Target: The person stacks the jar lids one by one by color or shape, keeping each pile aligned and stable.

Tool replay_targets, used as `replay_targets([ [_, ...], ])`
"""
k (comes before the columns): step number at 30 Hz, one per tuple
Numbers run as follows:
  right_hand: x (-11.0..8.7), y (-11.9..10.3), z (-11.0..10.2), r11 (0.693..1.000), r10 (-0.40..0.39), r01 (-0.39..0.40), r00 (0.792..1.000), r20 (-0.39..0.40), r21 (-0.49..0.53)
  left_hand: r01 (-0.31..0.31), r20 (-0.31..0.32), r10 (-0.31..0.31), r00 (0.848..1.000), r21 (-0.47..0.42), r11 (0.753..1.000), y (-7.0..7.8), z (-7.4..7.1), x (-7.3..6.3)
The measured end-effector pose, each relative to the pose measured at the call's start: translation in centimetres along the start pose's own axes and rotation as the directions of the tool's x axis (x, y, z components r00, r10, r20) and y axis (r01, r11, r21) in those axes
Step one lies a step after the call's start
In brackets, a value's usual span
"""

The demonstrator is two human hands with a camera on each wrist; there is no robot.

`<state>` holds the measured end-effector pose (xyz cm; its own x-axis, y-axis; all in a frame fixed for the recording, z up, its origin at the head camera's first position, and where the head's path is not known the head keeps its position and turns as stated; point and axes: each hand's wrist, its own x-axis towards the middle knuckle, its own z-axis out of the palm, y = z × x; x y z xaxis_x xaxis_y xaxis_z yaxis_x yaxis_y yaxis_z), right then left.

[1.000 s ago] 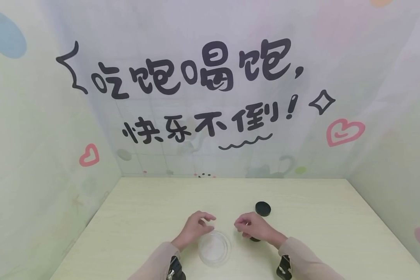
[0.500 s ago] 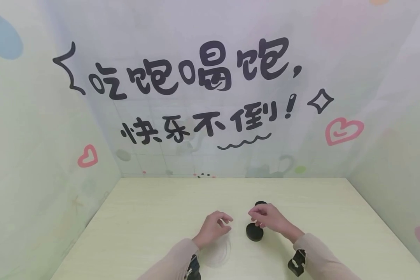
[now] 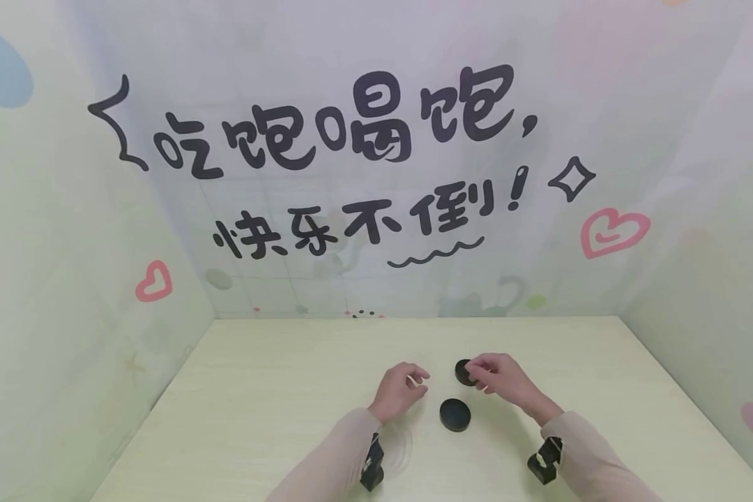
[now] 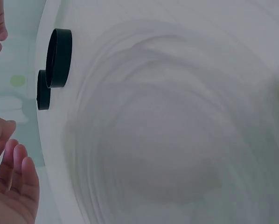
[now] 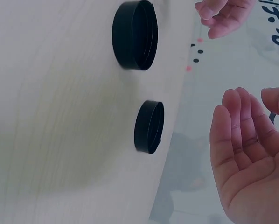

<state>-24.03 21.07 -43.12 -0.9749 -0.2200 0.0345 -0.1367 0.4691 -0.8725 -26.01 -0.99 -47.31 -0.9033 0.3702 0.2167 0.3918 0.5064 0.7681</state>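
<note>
Two shallow round black lids with raised rims lie open side up: a near lid (image 3: 454, 415) and a far lid (image 3: 466, 374). My right hand (image 3: 505, 380) hovers by the far lid and overlaps its edge in the head view. The right wrist view shows that hand (image 5: 254, 163) above the table, palm bare, apart from both lids. Left of the lids, my left hand (image 3: 401, 392) floats with thumb and fingers loosely bent and nothing between them. Below its wrist stands a clear round container (image 3: 406, 446), partly hidden by the left forearm; its ringed wall (image 4: 153, 112) fills much of the left wrist view.
A pale wooden table (image 3: 276, 362) bears these things. Behind it rises a printed cloth backdrop (image 3: 326, 63) with black lettering, and cloth walls flank both sides. Each wrist carries a black camera mount (image 3: 372, 464).
Both hands have moved right and away from the body. My right hand has passed from the near lid to the far one. The left hand has left the container's rim; the lids stay put.
</note>
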Motion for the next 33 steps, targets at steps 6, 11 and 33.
replay_targets([
  [6, 0.6, 1.3, -0.7, 1.0, 0.025, -0.024, 0.998, -0.049, 0.019, 0.042, 0.01, -0.042, 0.999, 0.016, 0.999, 0.3, 0.8, 1.3],
  [11, 1.0, 2.7, -1.1, 0.998, -0.005, 0.009, 0.998, -0.069, 0.06, 0.082, 0.041, -0.083, 0.996, 0.026, 0.996, 1.2, 1.2, 2.3],
  [33, 3.1, 5.6, 0.2, 0.973, 0.232, -0.231, 0.955, -0.182, 0.031, 0.239, 0.064, -0.243, 0.968, 0.057, 0.969, 1.6, 4.4, 4.7],
])
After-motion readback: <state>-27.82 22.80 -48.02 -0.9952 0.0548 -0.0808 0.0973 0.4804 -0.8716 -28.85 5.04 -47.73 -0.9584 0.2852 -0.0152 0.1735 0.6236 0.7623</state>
